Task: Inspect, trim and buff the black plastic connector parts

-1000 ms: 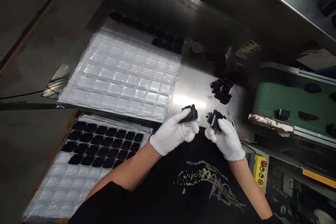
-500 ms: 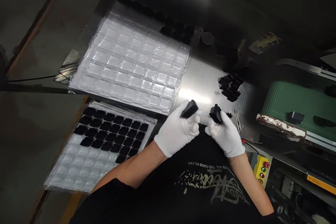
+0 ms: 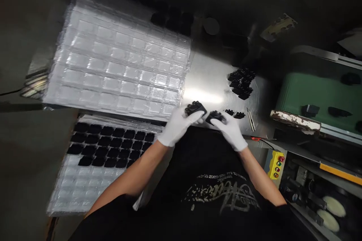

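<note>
In a white glove, my left hand (image 3: 178,122) is closed on a black plastic part (image 3: 195,109) whose small round loops face up. My right hand (image 3: 232,130), gloved as well, grips a second black plastic part (image 3: 214,116) close beside the first. Both parts are held just above the near edge of the metal table (image 3: 206,71). Beyond my right hand lie a few small black pieces (image 3: 240,115) and a pen-like tool (image 3: 250,119). Farther back is a pile of black parts (image 3: 242,82).
A large clear tray (image 3: 121,60) covers the table's left side. Below it, a lower tray (image 3: 85,180) carries rows of black parts. At right runs a green conveyor belt (image 3: 319,86) with black parts on it. A yellow button box (image 3: 276,165) hangs beneath.
Both hands have drawn closer together, and the two black parts are turned so their loops show upward. My view has shifted, so the table's contents sit farther left.
</note>
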